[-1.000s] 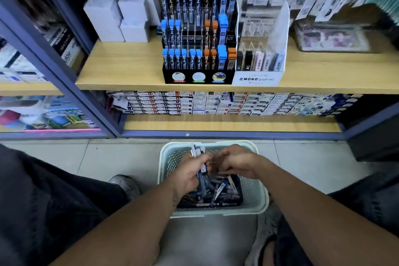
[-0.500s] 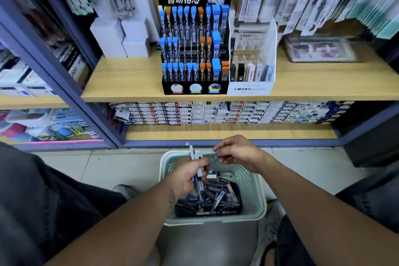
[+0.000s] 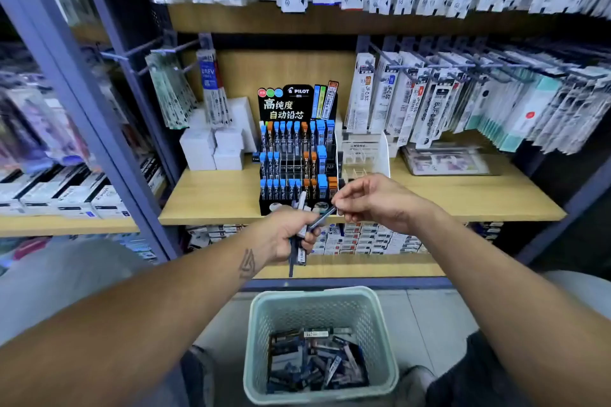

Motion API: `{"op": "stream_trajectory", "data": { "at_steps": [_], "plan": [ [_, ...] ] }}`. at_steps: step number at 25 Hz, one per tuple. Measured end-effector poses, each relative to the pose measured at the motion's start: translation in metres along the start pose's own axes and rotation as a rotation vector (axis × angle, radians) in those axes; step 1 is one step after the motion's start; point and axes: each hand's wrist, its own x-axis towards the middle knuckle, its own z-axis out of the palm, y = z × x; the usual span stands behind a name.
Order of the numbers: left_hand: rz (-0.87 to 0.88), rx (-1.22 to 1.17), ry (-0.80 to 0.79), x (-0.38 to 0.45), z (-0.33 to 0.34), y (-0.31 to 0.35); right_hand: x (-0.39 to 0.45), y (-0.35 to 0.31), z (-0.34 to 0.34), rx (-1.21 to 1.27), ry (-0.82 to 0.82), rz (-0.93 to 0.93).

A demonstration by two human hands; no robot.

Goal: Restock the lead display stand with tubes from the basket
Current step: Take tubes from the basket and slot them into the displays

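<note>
Your left hand (image 3: 284, 235) has its grip closed round a bunch of slim rectangular tubes (image 3: 301, 241), their long axes near upright. Your right hand (image 3: 373, 200) pinches one tube (image 3: 321, 219), slanting up-right, before the black stepped display stand (image 3: 297, 155). The perforated plastic basket (image 3: 319, 307) sits near, on the floor.
</note>
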Motion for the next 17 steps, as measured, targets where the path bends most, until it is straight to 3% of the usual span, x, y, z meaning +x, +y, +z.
{"op": "stream_trajectory", "data": {
  "at_steps": [5,8,17],
  "plan": [
    [0.079,0.115,0.053,-0.016,-0.013,0.072,0.014,-0.049,-0.013,-0.098,0.086,-0.188],
    [0.19,0.223,0.155,-0.013,-0.025,0.101,0.038,-0.068,-0.022,-0.139,0.15,-0.206],
    [0.328,0.079,0.283,0.023,-0.065,0.152,0.129,-0.09,0.007,-0.678,0.323,-0.352]
  ]
}}
